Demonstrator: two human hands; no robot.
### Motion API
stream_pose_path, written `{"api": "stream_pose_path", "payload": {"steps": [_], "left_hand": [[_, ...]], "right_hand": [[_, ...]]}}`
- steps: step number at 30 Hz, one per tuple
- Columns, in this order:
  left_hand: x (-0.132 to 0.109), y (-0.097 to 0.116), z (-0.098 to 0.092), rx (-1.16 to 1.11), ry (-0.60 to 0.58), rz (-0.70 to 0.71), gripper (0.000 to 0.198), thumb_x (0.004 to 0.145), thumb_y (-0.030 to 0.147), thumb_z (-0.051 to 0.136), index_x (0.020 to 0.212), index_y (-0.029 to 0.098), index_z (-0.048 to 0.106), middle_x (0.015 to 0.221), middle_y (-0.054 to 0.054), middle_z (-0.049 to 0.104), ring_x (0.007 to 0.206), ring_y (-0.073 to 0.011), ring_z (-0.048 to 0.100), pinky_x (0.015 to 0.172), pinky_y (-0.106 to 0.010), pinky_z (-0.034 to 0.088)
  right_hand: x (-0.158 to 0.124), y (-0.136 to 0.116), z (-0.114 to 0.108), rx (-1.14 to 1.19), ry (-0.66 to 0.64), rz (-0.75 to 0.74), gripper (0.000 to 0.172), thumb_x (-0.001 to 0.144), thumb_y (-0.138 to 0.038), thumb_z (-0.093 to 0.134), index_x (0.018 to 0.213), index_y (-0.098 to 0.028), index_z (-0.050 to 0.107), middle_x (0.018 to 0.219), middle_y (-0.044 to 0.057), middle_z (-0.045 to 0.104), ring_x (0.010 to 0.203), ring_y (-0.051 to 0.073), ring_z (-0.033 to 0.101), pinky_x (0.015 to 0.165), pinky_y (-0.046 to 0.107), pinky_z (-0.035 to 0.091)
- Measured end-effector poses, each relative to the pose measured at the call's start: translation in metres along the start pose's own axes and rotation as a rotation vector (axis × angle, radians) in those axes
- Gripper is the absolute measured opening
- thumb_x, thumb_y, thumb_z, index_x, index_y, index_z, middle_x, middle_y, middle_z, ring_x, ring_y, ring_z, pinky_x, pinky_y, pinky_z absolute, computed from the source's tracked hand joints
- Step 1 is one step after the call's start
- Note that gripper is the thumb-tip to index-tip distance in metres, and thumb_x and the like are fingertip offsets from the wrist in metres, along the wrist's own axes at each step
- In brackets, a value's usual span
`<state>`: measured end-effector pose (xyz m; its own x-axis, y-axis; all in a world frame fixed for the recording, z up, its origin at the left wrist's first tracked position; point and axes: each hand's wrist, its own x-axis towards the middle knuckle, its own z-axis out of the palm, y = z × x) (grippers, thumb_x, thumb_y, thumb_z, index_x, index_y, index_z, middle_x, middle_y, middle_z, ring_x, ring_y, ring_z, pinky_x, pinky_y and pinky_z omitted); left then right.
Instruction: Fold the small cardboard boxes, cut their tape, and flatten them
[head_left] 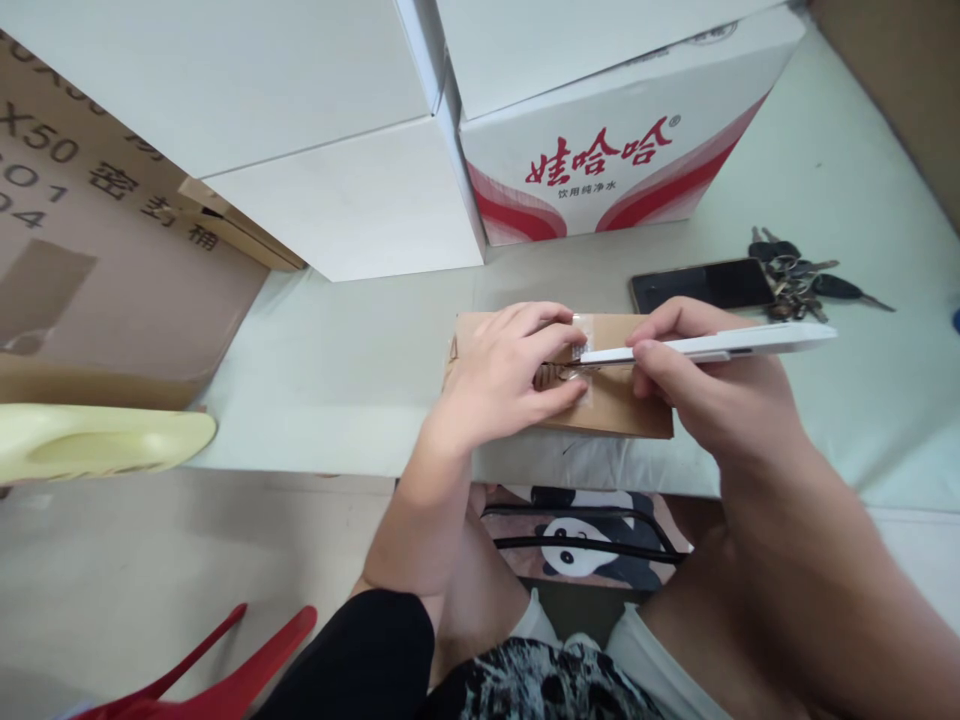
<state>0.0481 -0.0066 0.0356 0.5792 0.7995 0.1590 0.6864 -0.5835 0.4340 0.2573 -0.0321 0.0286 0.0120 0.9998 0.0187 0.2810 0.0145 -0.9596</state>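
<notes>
A small brown cardboard box (pixel 630 412) lies on the pale tabletop, with clear tape across its upper face. My left hand (pixel 510 370) rests on the left half of this box, fingers spread, thumb and fingertips on either side of the middle seam. In my right hand (pixel 705 375) is a white box cutter (pixel 712 345), gripped between thumb and fingers. Its narrow front end points left and meets the taped seam beside my left fingertips. Whether the blade is out or in the tape is too small to tell.
Behind the box lie a dark phone (pixel 705 285) and a bunch of keys (pixel 795 275). White cartons (pixel 360 200), one with red lettering (pixel 592 180), stand at the back. Left are a large brown carton (pixel 112 270) and a pale yellow object (pixel 105 440).
</notes>
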Motion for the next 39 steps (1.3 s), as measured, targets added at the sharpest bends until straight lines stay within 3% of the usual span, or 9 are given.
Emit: {"api": "stream_pose_path", "payload": {"steps": [15,39], "left_hand": [[-0.001,0.0,0.0,0.011,0.01,0.007,0.031,0.092,0.036,0.069,0.119,0.022,0.071,0.137,-0.009,0.068,0.128,-0.0279,0.063,0.113,-0.044,0.047],[-0.001,-0.001,0.001,-0.009,0.0,0.004,0.031,0.093,0.036,0.069,0.121,0.023,0.071,0.139,-0.008,0.067,0.132,-0.0272,0.061,0.114,-0.043,0.046]], "right_hand": [[0.002,-0.005,0.001,-0.067,-0.022,-0.091,0.016,0.078,-0.029,0.066,0.066,-0.027,0.057,0.056,-0.001,0.059,0.052,0.016,0.049,0.049,0.032,0.032],[0.001,-0.013,-0.001,-0.127,-0.027,-0.085,0.017,0.074,-0.028,0.066,0.061,-0.027,0.055,0.054,-0.001,0.059,0.049,0.015,0.047,0.048,0.031,0.032]]}}
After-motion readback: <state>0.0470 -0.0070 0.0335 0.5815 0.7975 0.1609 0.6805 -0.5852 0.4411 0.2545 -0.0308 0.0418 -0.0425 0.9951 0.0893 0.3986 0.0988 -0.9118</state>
